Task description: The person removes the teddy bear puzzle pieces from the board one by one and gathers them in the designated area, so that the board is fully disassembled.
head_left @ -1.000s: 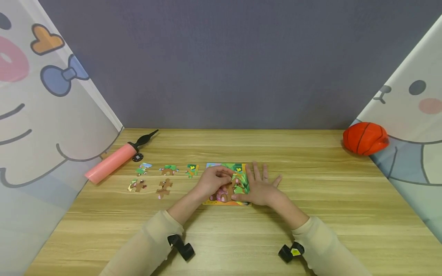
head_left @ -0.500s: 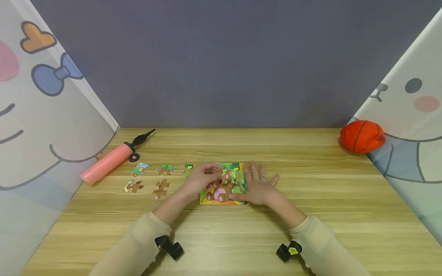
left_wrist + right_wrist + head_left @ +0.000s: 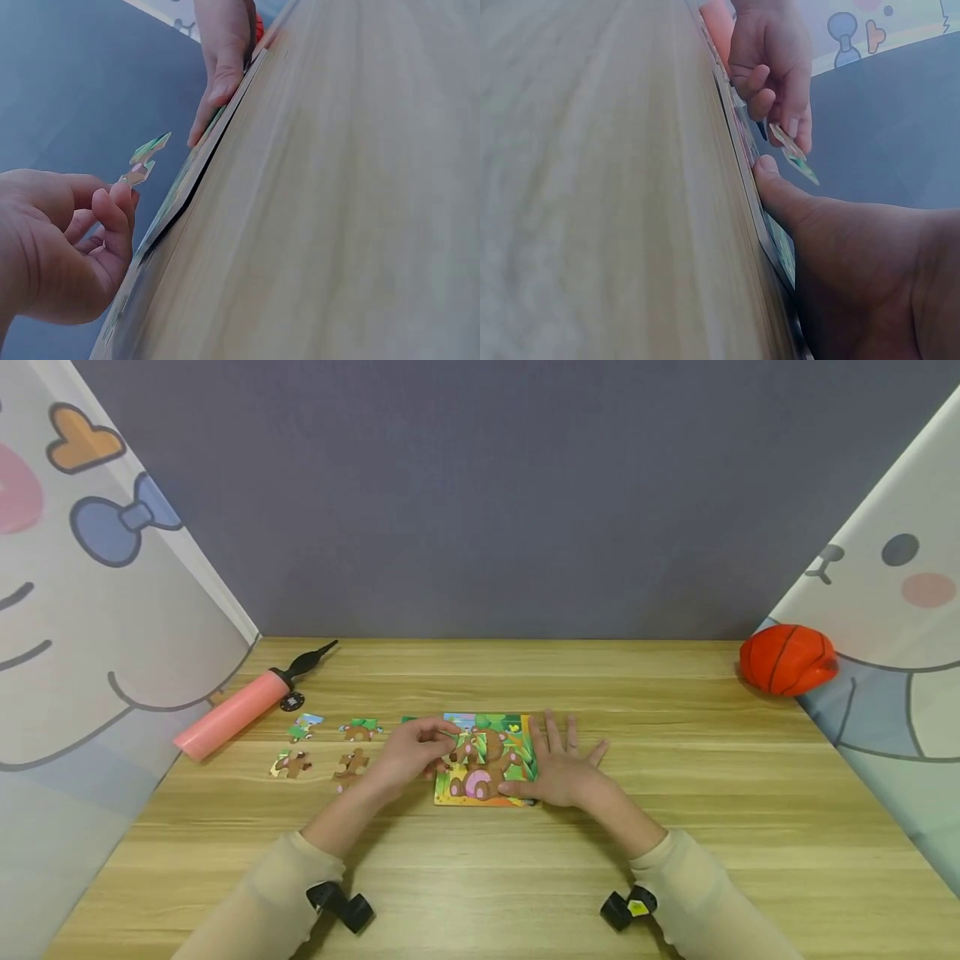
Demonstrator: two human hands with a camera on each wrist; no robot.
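My left hand [image 3: 411,753] pinches a jigsaw puzzle piece [image 3: 140,166] between thumb and fingertips. It holds the piece tilted, raised over the left part of a bear puzzle board [image 3: 486,802]. The board shows a brown bear with a pink belly on a green and yellow ground. My right hand [image 3: 561,773] lies with spread, straight fingers at the board's right edge, its thumb [image 3: 769,169] resting on the board. Left of my left hand lie loose puzzle pieces, among them a blue-green one [image 3: 306,727] and a brown one [image 3: 350,764]. Another is mostly hidden behind that hand.
At the back left of the wooden table [image 3: 645,718] lies a pink hand pump [image 3: 236,714] with a black nozzle and a small black disc [image 3: 292,702]. A dented red ball [image 3: 787,660] sits at the back right. A grey wall [image 3: 495,502] stands behind.
My left hand has moved left across the board with the piece, uncovering more of the bear. My right hand stays on the board's right edge. The head view has shifted slightly.
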